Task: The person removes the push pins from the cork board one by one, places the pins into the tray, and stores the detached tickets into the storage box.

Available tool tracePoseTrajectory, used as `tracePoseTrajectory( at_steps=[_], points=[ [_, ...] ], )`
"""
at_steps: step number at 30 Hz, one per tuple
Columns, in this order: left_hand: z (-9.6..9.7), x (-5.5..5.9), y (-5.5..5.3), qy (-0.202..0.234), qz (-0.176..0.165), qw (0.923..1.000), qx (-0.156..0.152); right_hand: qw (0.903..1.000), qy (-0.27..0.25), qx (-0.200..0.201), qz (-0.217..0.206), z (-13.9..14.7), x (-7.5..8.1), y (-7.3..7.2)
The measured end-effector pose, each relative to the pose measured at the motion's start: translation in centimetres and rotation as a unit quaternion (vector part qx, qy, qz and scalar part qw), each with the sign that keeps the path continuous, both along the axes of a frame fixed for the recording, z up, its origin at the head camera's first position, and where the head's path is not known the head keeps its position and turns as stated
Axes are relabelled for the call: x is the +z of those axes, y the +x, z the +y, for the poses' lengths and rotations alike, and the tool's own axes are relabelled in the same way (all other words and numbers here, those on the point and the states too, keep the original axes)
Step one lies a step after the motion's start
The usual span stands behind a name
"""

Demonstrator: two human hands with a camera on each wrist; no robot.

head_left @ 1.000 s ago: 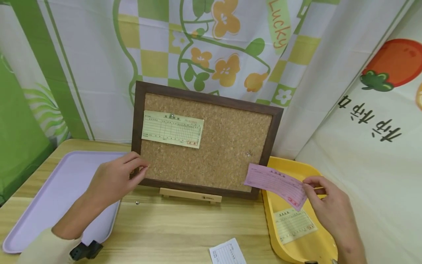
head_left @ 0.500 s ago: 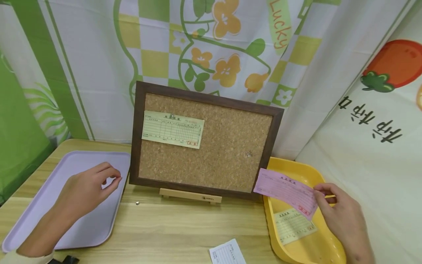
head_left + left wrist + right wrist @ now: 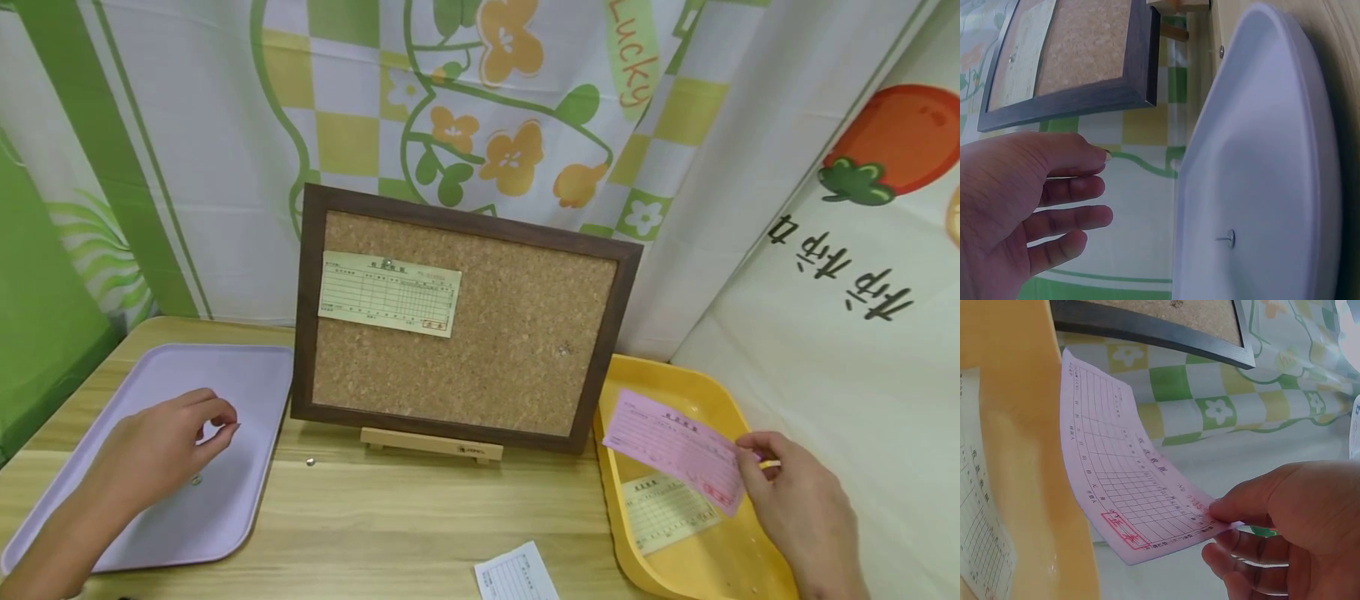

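My left hand (image 3: 161, 450) hovers over the lilac tray (image 3: 225, 525), thumb and index fingertip together. A small pale spot (image 3: 1108, 155) shows at those fingertips; I cannot tell whether it is a nail or a held thing. A silver thumbtack (image 3: 1230, 239) lies point up on that tray. My right hand (image 3: 802, 500) pinches a pink printed slip (image 3: 671, 446) by its right end, above the yellow tray (image 3: 626, 546). A yellow-green slip (image 3: 663, 512) lies in the yellow tray, partly covered by the pink one. Another yellow-green slip (image 3: 390, 296) is pinned to the cork board (image 3: 487, 367).
The board stands framed on a wooden stand (image 3: 431, 443) between the trays. One tack (image 3: 311, 461) lies on the table (image 3: 375, 525), and small silver pins (image 3: 564, 351) sit on the board's right side. A white slip (image 3: 517, 572) lies at the front edge. A curtain (image 3: 210, 167) hangs behind.
My left hand has moved left and down from the board's lower left corner to over the lilac tray. My right hand has carried the pink slip right and down, away from the board.
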State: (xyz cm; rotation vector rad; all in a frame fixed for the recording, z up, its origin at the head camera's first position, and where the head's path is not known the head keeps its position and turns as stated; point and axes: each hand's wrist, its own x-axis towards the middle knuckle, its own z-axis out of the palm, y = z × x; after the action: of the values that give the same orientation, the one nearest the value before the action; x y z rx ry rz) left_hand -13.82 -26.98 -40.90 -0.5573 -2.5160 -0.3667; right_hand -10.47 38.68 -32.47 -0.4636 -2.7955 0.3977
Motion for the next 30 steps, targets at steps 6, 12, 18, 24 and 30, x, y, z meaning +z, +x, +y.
tracePoseTrajectory(
  at_steps=[6, 12, 18, 24, 30],
  points=[
    [-0.9, -0.7, 0.2, -0.009, -0.036, 0.9993, 0.005, 0.9995, 0.019, 0.011, -0.023, 0.9, -0.6, 0.3],
    [-1.3, -1.2, 0.3, -0.014, -0.066, 0.9977, 0.008, 0.9981, 0.017, -0.002, -0.059, 1.2, -1.1, 0.1],
    [-1.3, -1.1, 0.3, -0.015, -0.098, 0.9950, 0.013, 0.9972, 0.019, 0.017, -0.070, 1.2, -1.2, 0.1],
    [-0.7, -0.8, 0.3, -0.020, -0.101, 0.9945, 0.016, 0.9973, 0.022, 0.061, -0.036, 0.6, -1.3, 0.4],
    [0.4, -0.5, 0.0, -0.021, -0.085, 0.9961, 0.010, 0.9904, 0.014, 0.135, 0.025, -1.5, -1.6, 0.7]
  ],
)
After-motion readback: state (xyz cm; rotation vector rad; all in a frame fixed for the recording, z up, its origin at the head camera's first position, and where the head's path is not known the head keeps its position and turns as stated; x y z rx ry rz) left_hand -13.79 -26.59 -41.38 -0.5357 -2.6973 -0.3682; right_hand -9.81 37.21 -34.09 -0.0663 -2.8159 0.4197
